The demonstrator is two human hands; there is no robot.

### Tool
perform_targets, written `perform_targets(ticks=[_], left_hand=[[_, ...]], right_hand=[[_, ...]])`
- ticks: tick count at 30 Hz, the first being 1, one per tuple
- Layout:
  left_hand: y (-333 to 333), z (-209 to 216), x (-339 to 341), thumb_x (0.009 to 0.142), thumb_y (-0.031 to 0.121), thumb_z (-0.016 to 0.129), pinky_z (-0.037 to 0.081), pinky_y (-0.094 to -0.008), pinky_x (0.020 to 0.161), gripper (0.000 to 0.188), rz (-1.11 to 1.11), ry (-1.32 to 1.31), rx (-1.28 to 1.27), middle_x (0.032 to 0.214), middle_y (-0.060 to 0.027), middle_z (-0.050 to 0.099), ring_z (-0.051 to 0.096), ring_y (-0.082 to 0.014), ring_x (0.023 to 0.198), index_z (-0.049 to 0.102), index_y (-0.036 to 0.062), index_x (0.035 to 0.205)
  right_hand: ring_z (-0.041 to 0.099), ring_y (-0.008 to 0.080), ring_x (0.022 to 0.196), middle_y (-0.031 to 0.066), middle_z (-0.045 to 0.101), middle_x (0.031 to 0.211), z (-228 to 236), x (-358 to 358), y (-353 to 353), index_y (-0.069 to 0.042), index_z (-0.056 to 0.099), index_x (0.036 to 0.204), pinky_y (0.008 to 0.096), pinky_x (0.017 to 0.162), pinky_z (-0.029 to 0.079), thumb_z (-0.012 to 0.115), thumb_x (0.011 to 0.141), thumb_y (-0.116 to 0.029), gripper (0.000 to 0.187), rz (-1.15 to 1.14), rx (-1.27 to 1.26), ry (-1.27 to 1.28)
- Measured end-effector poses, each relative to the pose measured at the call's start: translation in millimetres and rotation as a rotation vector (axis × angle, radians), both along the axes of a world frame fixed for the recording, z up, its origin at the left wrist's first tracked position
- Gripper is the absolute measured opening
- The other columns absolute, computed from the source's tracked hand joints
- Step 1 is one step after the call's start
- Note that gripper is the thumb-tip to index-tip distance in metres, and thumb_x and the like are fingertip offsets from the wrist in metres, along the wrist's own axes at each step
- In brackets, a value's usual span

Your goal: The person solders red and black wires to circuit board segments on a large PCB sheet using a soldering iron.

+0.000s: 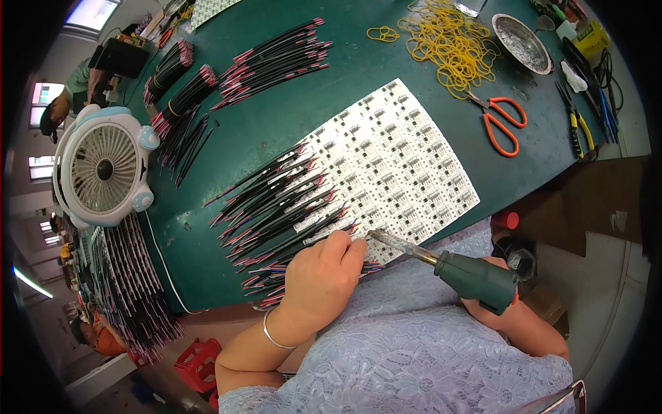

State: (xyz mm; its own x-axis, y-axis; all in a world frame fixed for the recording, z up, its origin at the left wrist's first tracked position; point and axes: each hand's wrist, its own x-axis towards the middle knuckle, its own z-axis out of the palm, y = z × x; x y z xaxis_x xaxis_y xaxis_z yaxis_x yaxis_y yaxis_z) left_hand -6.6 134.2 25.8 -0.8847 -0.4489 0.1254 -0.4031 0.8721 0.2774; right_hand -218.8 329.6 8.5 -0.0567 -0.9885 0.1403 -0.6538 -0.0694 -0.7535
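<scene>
My right hand [481,314] is closed around the dark green handle of a soldering iron [476,281]. Its metal tip points left and meets the lower part of a white circuit board sheet [414,162], just beside my left fingertips. My left hand [321,276], with a silver bangle at the wrist, is closed in a pinch on a wire at the board's near edge; the fingers hide most of that wire. Rows of black-sleeved wires [265,200] with red ends lie along the left part of the sheet, and some pass beneath my left hand.
A white fan [103,169] stands at the left. Beyond the board lie wire bundles [276,62], yellow rubber bands [452,48], orange-handled scissors [507,124], a metal bowl [498,27] and yellow-black pliers [579,131]. More wires [131,283] hang at the left edge; people sit beyond.
</scene>
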Motion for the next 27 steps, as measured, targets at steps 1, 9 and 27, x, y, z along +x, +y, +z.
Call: perform_targets(ticks=[1, 9, 27], left_hand=[[0, 0, 0, 0.068, 0.002, 0.063, 0.044, -0.0307, 0.048, 0.024, 0.000, 0.000, 0.000, 0.077, -0.0037, 0.052, 0.054, -0.0193, 0.057, 0.067, 0.0065, 0.091], [1, 3, 0, 0.067, 0.001, 0.062, 0.044, -0.0323, 0.049, 0.026, 0.016, -0.024, 0.027, 0.079, -0.0042, 0.053, 0.055, -0.0208, 0.058, 0.067, 0.0074, 0.093], [10, -4, 11, 0.070, 0.007, 0.065, 0.044, -0.0347, 0.048, 0.020, 0.092, 0.184, 0.102, 0.075, -0.0051, 0.053, 0.056, -0.0231, 0.059, 0.060, 0.0107, 0.089]], right_hand=[[0.061, 0.0290, 0.089, 0.0088, 0.067, 0.095, 0, 0, 0, -0.007, 0.068, 0.094, 0.0364, 0.079, 0.048, 0.071, 0.066, -0.007, 0.028, 0.001, 0.001, 0.018], [0.064, 0.0181, 0.066, 0.0140, 0.065, 0.099, -19, 7, 15, 0.001, 0.057, 0.109, 0.0305, 0.065, 0.051, 0.063, 0.081, -0.007, 0.029, -0.249, 0.136, -0.680], [0.063, 0.0176, 0.064, 0.0124, 0.064, 0.095, -9, 4, 34, 0.002, 0.057, 0.108, 0.0298, 0.061, 0.051, 0.059, 0.084, -0.007, 0.026, -0.268, 0.107, -0.638]])
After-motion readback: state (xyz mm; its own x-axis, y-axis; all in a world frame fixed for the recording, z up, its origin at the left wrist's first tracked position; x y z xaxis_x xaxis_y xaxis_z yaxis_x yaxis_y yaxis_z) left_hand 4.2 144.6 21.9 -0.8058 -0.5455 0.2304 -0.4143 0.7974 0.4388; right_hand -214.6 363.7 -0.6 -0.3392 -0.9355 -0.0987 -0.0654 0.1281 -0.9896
